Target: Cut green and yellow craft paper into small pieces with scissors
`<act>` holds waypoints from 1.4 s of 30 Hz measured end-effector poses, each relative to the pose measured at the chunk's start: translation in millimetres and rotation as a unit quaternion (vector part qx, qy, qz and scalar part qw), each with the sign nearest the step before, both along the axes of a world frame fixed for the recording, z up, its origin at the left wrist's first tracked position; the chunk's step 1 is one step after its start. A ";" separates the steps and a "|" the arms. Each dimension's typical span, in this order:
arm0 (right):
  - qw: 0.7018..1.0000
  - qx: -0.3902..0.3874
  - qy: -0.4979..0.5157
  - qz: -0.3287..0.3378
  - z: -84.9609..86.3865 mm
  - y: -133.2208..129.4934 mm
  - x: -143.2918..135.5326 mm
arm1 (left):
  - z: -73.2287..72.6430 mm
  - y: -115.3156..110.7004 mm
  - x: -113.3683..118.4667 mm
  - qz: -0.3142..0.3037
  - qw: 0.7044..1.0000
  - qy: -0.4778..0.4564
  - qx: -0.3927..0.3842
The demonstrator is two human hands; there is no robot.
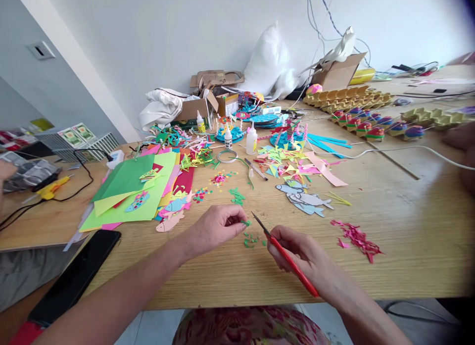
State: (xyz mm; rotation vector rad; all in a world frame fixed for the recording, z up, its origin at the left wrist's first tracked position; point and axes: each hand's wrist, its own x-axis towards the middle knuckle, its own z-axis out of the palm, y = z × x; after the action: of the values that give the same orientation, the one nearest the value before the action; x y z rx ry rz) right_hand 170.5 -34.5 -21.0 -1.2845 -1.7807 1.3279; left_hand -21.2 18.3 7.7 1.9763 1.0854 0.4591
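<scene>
Wooden table (408, 246) is a total craft mess. Left hand (215, 228) pinches a tiny green scrap (245, 222), fingers together on it. Right hand (304, 256) is closed round red scissors (285, 256), tips at 10 o'clock near the scrap. Green snippets (252, 240) lie just below, paper fish (306, 199) at 1 o'clock, coloured sheets (129, 191) at 10.

Legible text: none.
Glue bottles (251, 139), cardboard boxes (196, 110) and green printed cards (77, 134) at the table's (408, 226) far side carry labels or print, all too small and blurred to read.
</scene>
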 end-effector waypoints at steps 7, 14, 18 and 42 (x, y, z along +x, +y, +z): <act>0.994 0.017 -0.109 -0.003 3.5 4.7 1.5 | -5.3 4.9 -3.6 0.016 0.998 -0.029 0.051; 0.998 -0.003 -0.064 -0.015 -5.8 4.3 6.9 | 3.8 -2.8 -3.9 -0.053 0.991 -0.084 0.083; 0.996 0.034 -0.040 -0.068 -6.9 6.8 8.2 | 6.5 2.5 -5.0 0.077 0.981 -0.124 0.129; 0.980 0.161 0.016 -0.113 4.3 24.9 -22.2 | -4.9 0.5 11.3 0.002 0.998 -0.015 0.060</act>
State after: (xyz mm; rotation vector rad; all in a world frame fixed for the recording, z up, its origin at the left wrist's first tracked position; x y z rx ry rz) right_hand 148.2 -9.6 -16.7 -1.2331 -1.6857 0.8878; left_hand -9.8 18.8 2.8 2.0659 1.0650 0.5660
